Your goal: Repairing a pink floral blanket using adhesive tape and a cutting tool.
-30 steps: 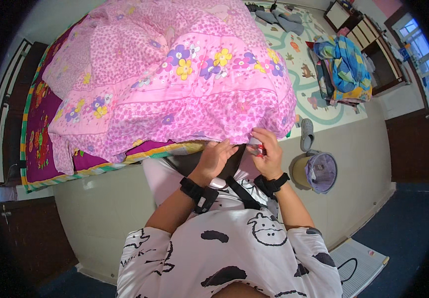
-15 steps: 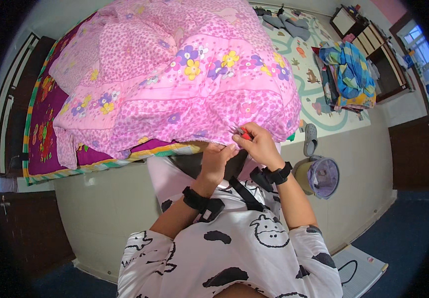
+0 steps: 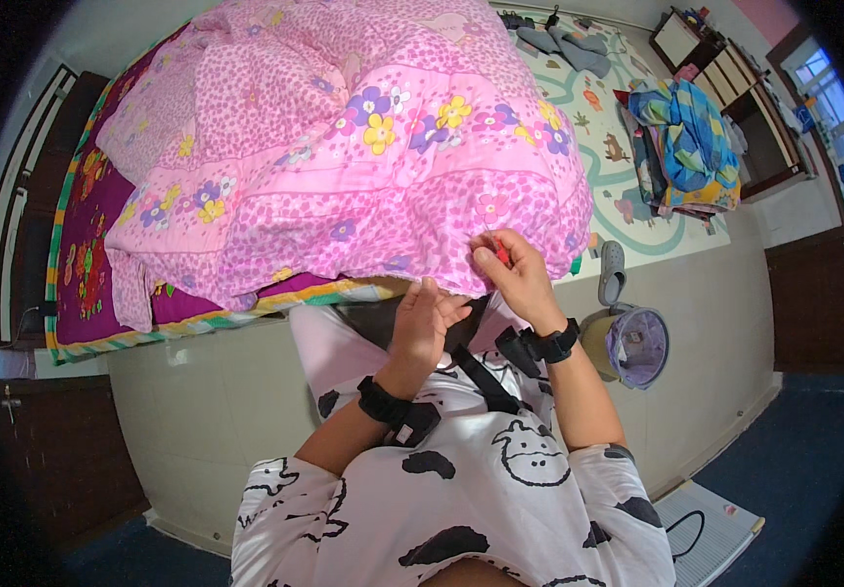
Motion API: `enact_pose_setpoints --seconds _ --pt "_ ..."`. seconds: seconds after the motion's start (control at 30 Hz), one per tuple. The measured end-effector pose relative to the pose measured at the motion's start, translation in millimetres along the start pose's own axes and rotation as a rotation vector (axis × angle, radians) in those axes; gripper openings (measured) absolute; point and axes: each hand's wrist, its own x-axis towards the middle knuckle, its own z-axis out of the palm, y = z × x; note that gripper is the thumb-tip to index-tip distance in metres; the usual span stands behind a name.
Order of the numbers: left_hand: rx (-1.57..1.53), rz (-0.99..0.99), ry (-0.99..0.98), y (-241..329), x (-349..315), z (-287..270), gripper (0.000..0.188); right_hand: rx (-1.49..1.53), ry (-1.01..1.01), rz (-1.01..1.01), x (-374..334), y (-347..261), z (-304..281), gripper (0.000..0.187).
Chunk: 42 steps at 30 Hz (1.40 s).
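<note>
Pink floral quilt (image 3: 344,157), spread over the bed (image 3: 80,254) across the upper centre and left of the frame, near edge hanging toward the person. Right hand (image 3: 515,274), centre frame, pinched on that quilt edge together with a small red object (image 3: 502,254) of unclear kind. Left hand (image 3: 422,323), just below and left, fingers loosely spread, holding nothing. Folded blue blankets (image 3: 686,147), upper right. Grey slipper (image 3: 612,272) and lined bin (image 3: 632,344), right of centre on the floor.
</note>
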Motion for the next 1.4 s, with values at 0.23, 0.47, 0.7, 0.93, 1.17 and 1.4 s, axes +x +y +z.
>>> enact_pose_setpoints --seconds 0.23,0.47,0.7,0.93,1.17,1.4 --pt "0.141 0.018 0.071 2 -2 -1 0.012 -0.044 -0.334 0.246 -1 -10 -7 0.026" --pt "0.133 0.05 0.038 1 -3 -5 0.007 0.01 -0.219 0.184 0 -7 -2 0.023" --pt "-0.045 -0.016 -0.033 9 -3 -10 0.01 -0.019 0.161 -0.088 -19 3 -20 0.014" --pt "-0.119 -0.09 -0.066 16 -4 3 0.02 -0.538 0.137 -0.584 -44 20 -22 0.031" --pt "-0.033 -0.172 0.052 25 -4 11 0.013 -0.57 0.275 -0.573 -33 44 -23 0.033" --pt "-0.07 -0.155 0.062 21 -2 4 0.013 -0.507 0.479 -0.616 -40 36 -37 0.031"
